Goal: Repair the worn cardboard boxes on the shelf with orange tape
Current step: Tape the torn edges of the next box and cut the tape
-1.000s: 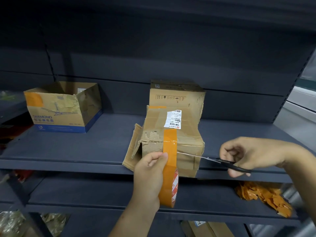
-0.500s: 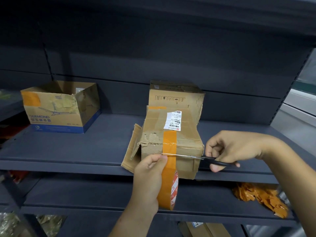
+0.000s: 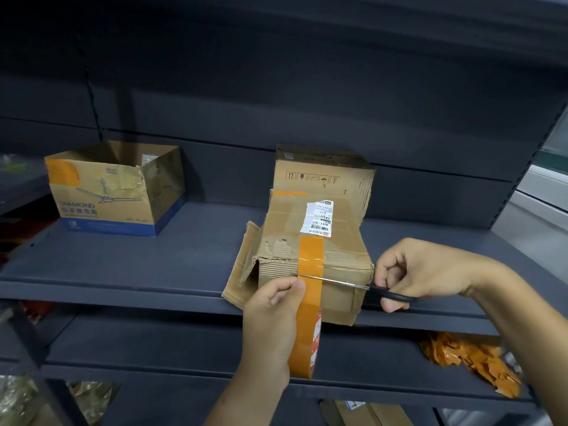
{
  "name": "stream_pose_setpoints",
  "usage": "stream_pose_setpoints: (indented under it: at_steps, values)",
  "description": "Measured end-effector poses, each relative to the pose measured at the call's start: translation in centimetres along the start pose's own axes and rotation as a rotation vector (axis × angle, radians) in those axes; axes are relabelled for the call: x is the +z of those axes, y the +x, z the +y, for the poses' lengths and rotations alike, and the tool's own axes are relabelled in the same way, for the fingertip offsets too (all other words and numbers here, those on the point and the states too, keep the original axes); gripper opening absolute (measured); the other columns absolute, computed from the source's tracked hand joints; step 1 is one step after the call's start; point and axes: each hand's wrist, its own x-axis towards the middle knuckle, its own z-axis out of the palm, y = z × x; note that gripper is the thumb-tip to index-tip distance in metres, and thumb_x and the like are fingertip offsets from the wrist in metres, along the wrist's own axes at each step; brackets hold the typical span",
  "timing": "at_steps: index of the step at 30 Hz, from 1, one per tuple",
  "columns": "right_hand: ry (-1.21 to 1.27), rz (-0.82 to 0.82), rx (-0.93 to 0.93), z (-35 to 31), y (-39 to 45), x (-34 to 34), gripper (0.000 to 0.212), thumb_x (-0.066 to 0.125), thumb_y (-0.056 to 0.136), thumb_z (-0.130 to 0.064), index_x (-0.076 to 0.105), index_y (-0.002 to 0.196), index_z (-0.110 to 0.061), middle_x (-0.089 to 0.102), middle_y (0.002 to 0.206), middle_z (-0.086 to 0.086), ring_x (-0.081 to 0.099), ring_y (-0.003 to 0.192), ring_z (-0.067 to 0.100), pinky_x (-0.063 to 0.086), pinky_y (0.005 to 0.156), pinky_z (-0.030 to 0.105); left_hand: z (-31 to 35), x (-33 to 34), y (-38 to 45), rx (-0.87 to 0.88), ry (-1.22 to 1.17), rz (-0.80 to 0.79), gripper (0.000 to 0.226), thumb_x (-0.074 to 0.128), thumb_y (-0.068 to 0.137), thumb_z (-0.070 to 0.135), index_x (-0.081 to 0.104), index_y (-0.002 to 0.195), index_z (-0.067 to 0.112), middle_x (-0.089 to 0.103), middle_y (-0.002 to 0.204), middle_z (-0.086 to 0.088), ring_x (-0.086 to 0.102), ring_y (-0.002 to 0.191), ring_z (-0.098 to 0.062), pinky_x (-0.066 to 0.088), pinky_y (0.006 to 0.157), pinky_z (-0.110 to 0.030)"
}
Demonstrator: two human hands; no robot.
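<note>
Three cardboard boxes, one tape roll, one pair of scissors.
Left hand (image 3: 270,318) grips the tape roll (image 3: 305,339); right hand (image 3: 412,272) holds scissors (image 3: 362,285) across the tape at the near box (image 3: 310,265).

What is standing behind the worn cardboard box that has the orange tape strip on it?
Behind the worn cardboard box stands a taller brown cardboard box with printed handling symbols. Only its upper part and right side show; its lower part is covered, so whether the two boxes touch cannot be told.
</note>
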Motion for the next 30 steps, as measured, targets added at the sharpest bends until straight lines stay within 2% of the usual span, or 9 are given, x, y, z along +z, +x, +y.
stream_pose_setpoints:
  at_steps: [2, 4, 7, 11, 16, 19, 21, 25, 30]
  values:
    - [-0.010, 0.006, 0.007, 0.0, 0.0, 0.1, 0.040, 0.093, 0.058, -0.047, 0.075, 0.078, -0.017, 0.073, 0.070, 0.011, 0.055, 0.059, 0.016, 0.041, 0.053, 0.020, -0.1, 0.0, -0.2, 0.022, 0.011, 0.013, 0.021, 0.066, 0.093, 0.037, 0.069, 0.083, 0.055, 0.072, 0.080, 0.022, 0.071, 0.075, -0.001, 0.054, 0.051, -0.018]
    - [-0.012, 0.018, 0.008, 0.0, 0.0, 0.2, 0.034, 0.092, 0.061, -0.040, 0.074, 0.078, -0.016, 0.074, 0.073, 0.013, 0.058, 0.063, 0.016, 0.044, 0.059, 0.021, -0.5, -0.1, -0.3, 0.032, 0.028, 0.030, 0.021, 0.068, 0.093, 0.035, 0.070, 0.086, 0.055, 0.074, 0.083, 0.018, 0.073, 0.080, -0.012, 0.061, 0.062, -0.029]
    - [0.025, 0.039, 0.004, 0.2, -0.2, 0.5, 0.031, 0.089, 0.061, -0.037, 0.074, 0.078, -0.015, 0.074, 0.077, 0.017, 0.054, 0.061, 0.019, 0.040, 0.054, 0.027, -1.2, -0.5, -0.5, 0.029, 0.041, 0.037, 0.016, 0.070, 0.091, 0.033, 0.072, 0.091, 0.049, 0.075, 0.089, 0.011, 0.072, 0.089, -0.019, 0.063, 0.074, -0.042]
    - [0.056, 0.057, -0.037, 0.5, -0.9, 1.1, 0.029, 0.084, 0.061, -0.038, 0.073, 0.076, -0.015, 0.074, 0.077, 0.019, 0.057, 0.065, 0.021, 0.038, 0.048, 0.024, -1.5, -1.4, -0.9, 0.108, 0.111, 0.011, 0.014, 0.067, 0.091, 0.034, 0.069, 0.088, 0.047, 0.072, 0.087, 0.016, 0.070, 0.084, -0.013, 0.062, 0.067, -0.033]
    - [0.099, 0.105, -0.084, 0.9, -1.3, 1.9, 0.029, 0.083, 0.061, -0.039, 0.073, 0.074, -0.015, 0.073, 0.075, 0.019, 0.057, 0.065, 0.022, 0.039, 0.053, 0.026, -0.8, -2.8, -1.5, 0.183, 0.090, -0.045, 0.015, 0.073, 0.083, 0.033, 0.070, 0.097, 0.038, 0.075, 0.087, 0.006, 0.072, 0.084, -0.008, 0.057, 0.060, -0.020]
    - [0.108, 0.117, -0.080, 1.1, -1.3, 2.4, 0.027, 0.081, 0.059, -0.038, 0.074, 0.073, -0.016, 0.074, 0.075, 0.017, 0.058, 0.065, 0.018, 0.038, 0.058, 0.031, -0.5, -3.6, -1.8, 0.236, 0.088, -0.065, 0.035, 0.073, 0.072, 0.040, 0.070, 0.106, 0.031, 0.076, 0.082, -0.001, 0.074, 0.081, -0.012, 0.056, 0.062, -0.018]
    - [0.110, 0.128, -0.083, 1.2, -1.3, 2.6, 0.029, 0.082, 0.059, -0.039, 0.074, 0.074, -0.016, 0.074, 0.074, 0.017, 0.060, 0.065, 0.017, 0.040, 0.060, 0.034, -0.4, -4.1, -1.9, 0.252, 0.116, -0.054, 0.034, 0.073, 0.073, 0.038, 0.070, 0.106, 0.032, 0.077, 0.080, 0.000, 0.074, 0.080, -0.011, 0.056, 0.061, -0.016]
    - [0.126, 0.125, -0.106, 1.3, -1.5, 2.9, 0.026, 0.084, 0.062, -0.034, 0.074, 0.076, -0.014, 0.075, 0.074, 0.014, 0.067, 0.066, 0.014, 0.048, 0.061, 0.020, -0.5, -4.7, -1.9, 0.222, 0.140, -0.034, 0.030, 0.075, 0.079, 0.024, 0.070, 0.106, 0.036, 0.078, 0.081, 0.003, 0.073, 0.083, -0.006, 0.055, 0.063, -0.013]
    - [0.100, 0.073, -0.102, 1.2, -2.1, 3.4, 0.026, 0.082, 0.062, -0.035, 0.074, 0.077, -0.015, 0.076, 0.076, 0.011, 0.066, 0.068, 0.014, 0.049, 0.065, 0.019, -0.2, -4.8, -2.3, 0.224, 0.138, -0.007, 0.028, 0.077, 0.080, 0.016, 0.072, 0.102, 0.032, 0.078, 0.081, 0.004, 0.074, 0.081, -0.008, 0.057, 0.062, -0.016]
